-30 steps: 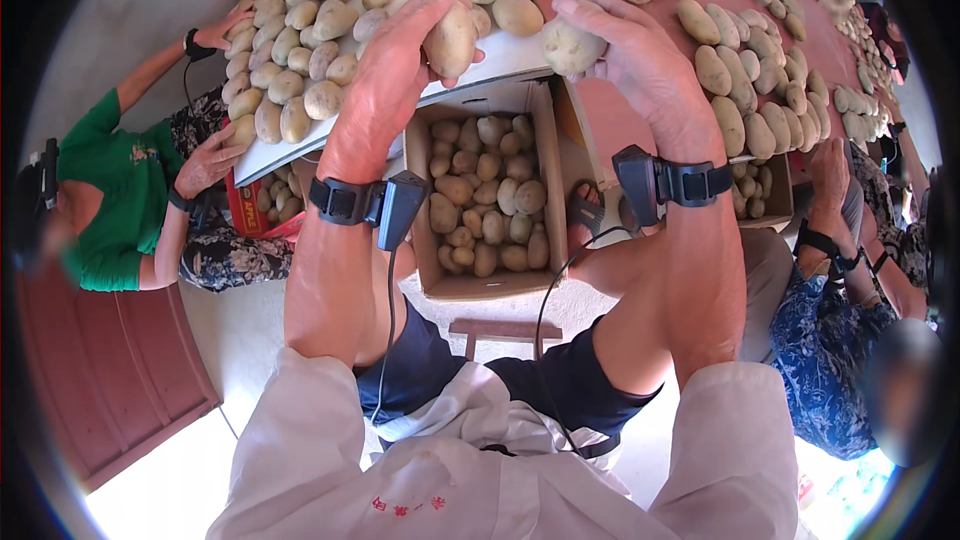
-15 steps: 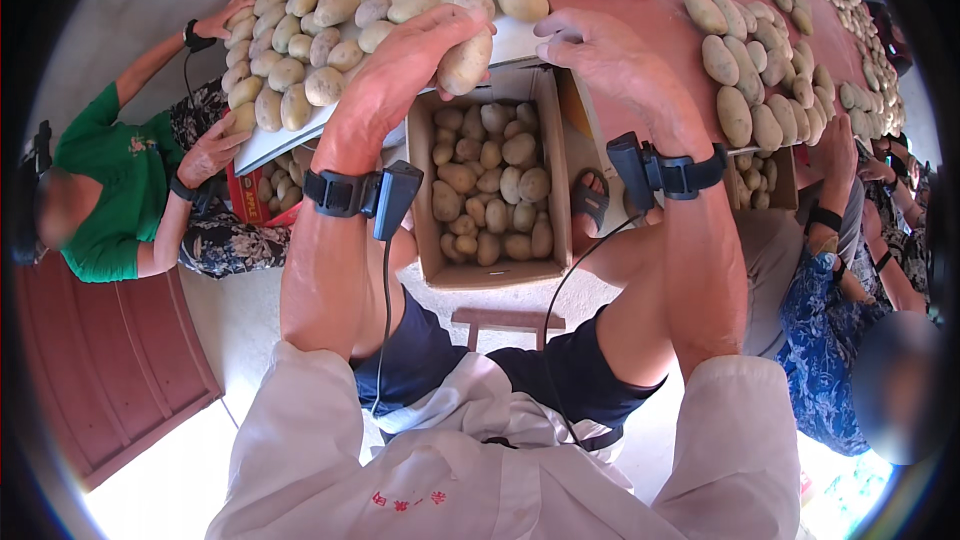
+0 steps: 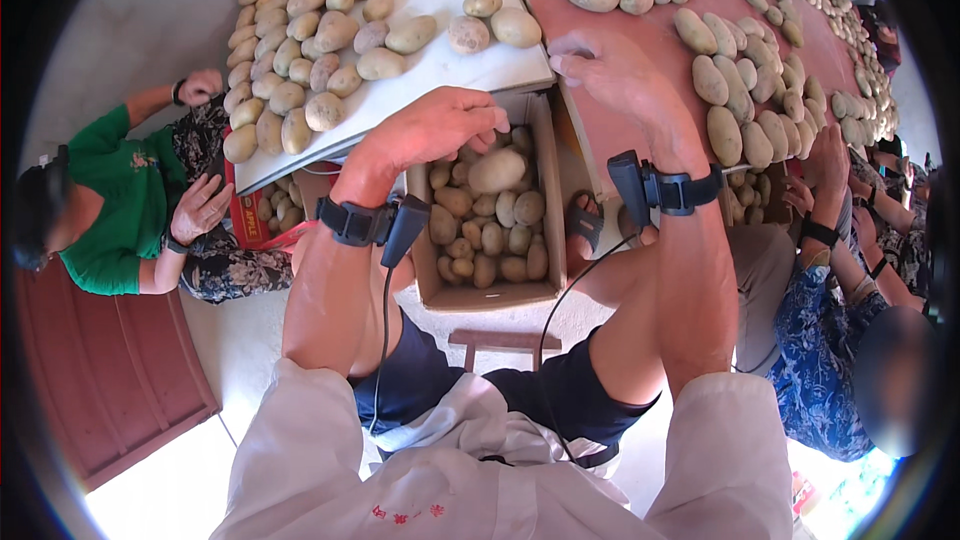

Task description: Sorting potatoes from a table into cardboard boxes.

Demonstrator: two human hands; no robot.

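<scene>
My left hand (image 3: 435, 125) hangs over the far left part of an open cardboard box (image 3: 490, 298), its fingers bent loosely downward and holding nothing visible. Just below its fingertips is a large pale potato (image 3: 497, 171), apart from the hand; whether it is falling or rests on the pile is hard to tell. Several smaller potatoes (image 3: 490, 238) fill the box beneath. Above the corner of the red table (image 3: 590, 130), my right hand (image 3: 625, 75) is held with fingers slightly apart and nothing in them.
Potatoes (image 3: 335, 30) cover much of the white tabletop (image 3: 440, 70); others (image 3: 740, 90) lie in groups on the red one. A person in green (image 3: 120, 190) sits left by a red box (image 3: 245, 215). To the right is a person in blue (image 3: 830, 360). A low stool (image 3: 505, 340) stands below.
My left hand has moved from the white table's edge down over the box and let go of the potato. My right hand has shifted slightly. The person in green has drawn a hand back.
</scene>
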